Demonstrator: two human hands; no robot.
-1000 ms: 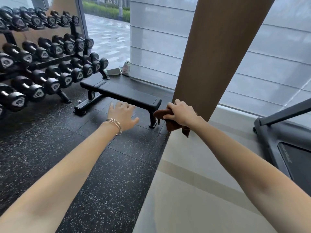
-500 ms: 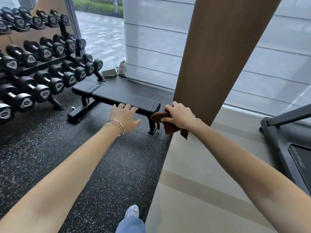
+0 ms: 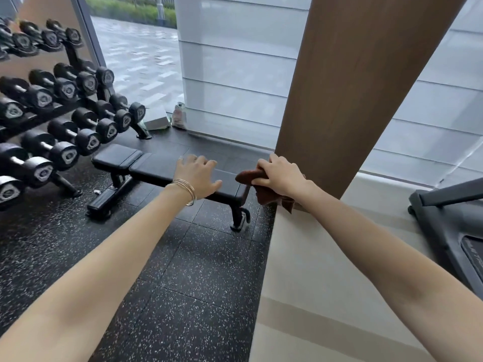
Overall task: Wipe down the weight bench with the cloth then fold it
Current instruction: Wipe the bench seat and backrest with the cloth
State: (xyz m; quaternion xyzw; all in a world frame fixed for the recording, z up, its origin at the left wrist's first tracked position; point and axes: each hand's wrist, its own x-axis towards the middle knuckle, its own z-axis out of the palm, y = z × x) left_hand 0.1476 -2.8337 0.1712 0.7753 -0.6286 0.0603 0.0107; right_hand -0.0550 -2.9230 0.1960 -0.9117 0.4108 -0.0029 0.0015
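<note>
A flat black weight bench (image 3: 146, 167) stands on the speckled rubber floor ahead of me, lying left to right. My left hand (image 3: 197, 176), with thin bangles on the wrist, is held out with relaxed fingers over the bench's right part; whether it touches the pad I cannot tell. My right hand (image 3: 281, 175) grips a bunched dark brown cloth (image 3: 266, 195) just past the bench's right end, and a corner of the cloth hangs down below the hand.
A rack of black dumbbells (image 3: 60, 121) fills the left side. A wide wooden pillar (image 3: 352, 87) rises right behind my right hand. A treadmill (image 3: 452, 226) sits at the right edge. A white box and a packet (image 3: 179, 116) lie by the window.
The bench has come closer and larger in view. Both arms stay stretched forward; my left hand now sits over the bench pad and my right still holds the cloth.
</note>
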